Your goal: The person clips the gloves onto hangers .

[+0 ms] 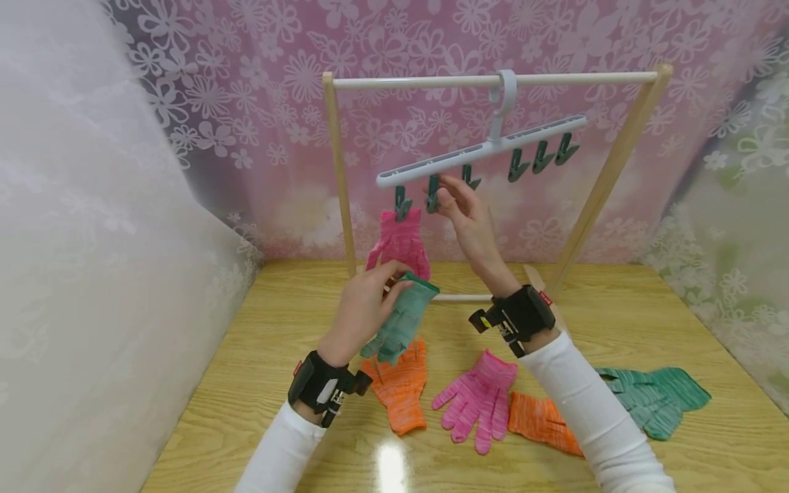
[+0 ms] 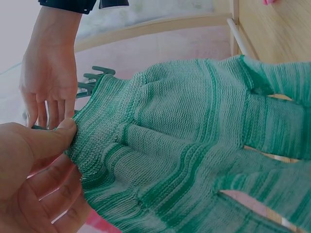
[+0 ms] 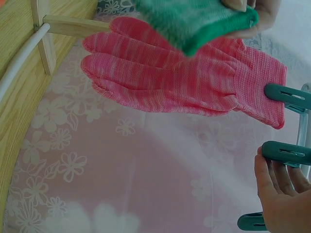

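Observation:
My left hand [image 1: 359, 311] pinches a green knit glove [image 1: 403, 318] by its cuff, and the glove's fingers hang downward. In the left wrist view the thumb lies on the cuff of this green glove [image 2: 175, 111]. Higher up, my right hand [image 1: 473, 229] holds a dark green clip [image 1: 433, 194], second from the left on a pale hanger [image 1: 456, 155]. The right wrist view shows the fingers against that clip [image 3: 284, 151]. Beside it, a pink glove [image 3: 165, 80] hangs from the leftmost clip [image 1: 402, 205], partly behind the left hand and green glove.
A wooden rack [image 1: 339, 157] with a white top bar [image 1: 413, 83] carries the hanger; several more clips [image 1: 541, 159] hang at its right. On the table [image 1: 259, 397] lie an orange glove [image 1: 403, 397], a pink glove [image 1: 477, 397], another orange glove [image 1: 542, 421] and a green glove [image 1: 666, 397].

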A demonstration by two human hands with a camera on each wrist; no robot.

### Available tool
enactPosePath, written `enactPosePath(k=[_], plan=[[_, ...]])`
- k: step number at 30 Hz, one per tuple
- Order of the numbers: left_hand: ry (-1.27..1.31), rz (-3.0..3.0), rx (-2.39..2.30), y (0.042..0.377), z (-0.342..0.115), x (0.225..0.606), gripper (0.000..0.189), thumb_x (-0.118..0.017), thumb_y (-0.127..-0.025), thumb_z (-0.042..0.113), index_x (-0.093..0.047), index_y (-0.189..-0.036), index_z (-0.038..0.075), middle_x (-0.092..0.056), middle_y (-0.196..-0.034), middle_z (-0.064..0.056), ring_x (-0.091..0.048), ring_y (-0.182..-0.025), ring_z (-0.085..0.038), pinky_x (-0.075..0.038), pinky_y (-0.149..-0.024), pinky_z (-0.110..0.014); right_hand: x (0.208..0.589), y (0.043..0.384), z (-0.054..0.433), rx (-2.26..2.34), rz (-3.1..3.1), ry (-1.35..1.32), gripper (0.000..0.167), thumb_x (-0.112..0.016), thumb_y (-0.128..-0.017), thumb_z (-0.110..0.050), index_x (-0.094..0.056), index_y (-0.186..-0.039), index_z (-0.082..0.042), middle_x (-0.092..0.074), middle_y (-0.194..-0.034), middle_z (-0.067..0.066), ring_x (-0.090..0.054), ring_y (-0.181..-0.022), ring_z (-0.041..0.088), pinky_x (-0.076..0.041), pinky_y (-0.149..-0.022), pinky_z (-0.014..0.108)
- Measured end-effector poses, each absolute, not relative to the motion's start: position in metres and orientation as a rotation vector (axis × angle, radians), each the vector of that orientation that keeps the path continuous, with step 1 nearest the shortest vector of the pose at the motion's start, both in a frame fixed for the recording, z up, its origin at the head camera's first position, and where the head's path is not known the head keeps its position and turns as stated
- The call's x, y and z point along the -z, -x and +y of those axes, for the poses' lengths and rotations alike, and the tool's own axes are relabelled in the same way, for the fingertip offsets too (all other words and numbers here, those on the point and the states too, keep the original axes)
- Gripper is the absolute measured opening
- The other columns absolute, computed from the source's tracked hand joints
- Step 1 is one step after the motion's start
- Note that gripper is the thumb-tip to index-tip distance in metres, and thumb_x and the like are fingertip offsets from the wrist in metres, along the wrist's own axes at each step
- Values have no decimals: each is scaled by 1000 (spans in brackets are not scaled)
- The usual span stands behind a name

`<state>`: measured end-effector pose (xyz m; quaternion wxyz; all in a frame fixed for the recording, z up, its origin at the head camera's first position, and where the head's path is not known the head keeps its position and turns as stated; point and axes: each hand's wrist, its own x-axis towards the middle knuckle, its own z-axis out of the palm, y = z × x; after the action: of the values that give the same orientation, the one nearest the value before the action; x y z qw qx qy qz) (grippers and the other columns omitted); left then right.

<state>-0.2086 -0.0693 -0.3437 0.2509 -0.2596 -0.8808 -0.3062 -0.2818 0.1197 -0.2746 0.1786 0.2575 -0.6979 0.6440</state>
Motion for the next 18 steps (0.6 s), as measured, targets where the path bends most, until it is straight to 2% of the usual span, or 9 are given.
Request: enactPosePath(k=[11,18], plan=[[687,-2291,953,221,-53,344,18,-71,-97,18,-72,-112,8,-74,-91,-4,-69,-76,-14,-59,-70,-28,276,283,120,-1833,-1963,-771,35,-49,-108,-10,-53,-138,7,-58,-132,34,-61,-119,26,-51,-101,34],[627,-2239,920,226,-47,341,18,-71,-98,21,-71,-113,10,-72,-85,-3,-63,-66,-13,-52,-58,-28,274,284,121,-1843,-1949,-764,32,-49,-107,-7,-53,-135,9,-60,-130,32,-63,-111,16,-52,-96,30]])
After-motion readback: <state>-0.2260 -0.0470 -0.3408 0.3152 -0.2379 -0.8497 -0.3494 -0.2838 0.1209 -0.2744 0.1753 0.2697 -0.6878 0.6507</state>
